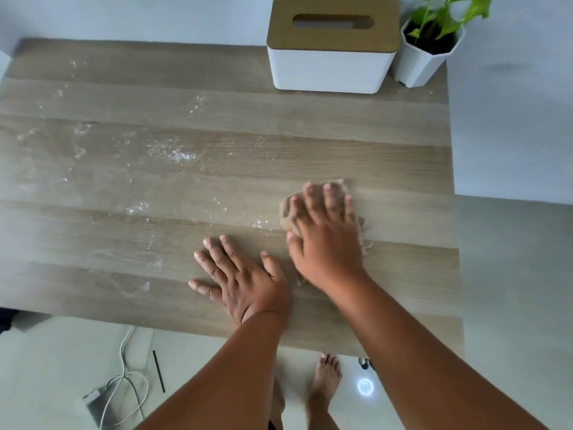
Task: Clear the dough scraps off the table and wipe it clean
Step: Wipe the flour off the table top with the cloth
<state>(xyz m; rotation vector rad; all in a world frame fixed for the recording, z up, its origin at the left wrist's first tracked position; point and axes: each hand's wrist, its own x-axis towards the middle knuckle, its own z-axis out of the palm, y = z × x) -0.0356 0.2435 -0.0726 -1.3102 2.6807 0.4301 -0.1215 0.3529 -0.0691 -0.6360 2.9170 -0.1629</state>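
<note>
A wooden table (341,125) fills the view. My right hand (325,240) lies flat with spread fingers on a beige cloth (286,212), pressing it onto the tabletop right of centre; most of the cloth is hidden under the hand. My left hand (238,280) rests flat on the bare wood beside it, fingers spread, holding nothing. White flour smears and small dough scraps (173,155) streak the left and middle of the table, with more bits (136,208) nearer the front.
A white tissue box with a wooden lid (331,45) stands at the back right, a potted green plant (431,41) beside it in the corner. Below the front edge are my bare feet (325,383), a white cable (124,377) and a charger on the floor.
</note>
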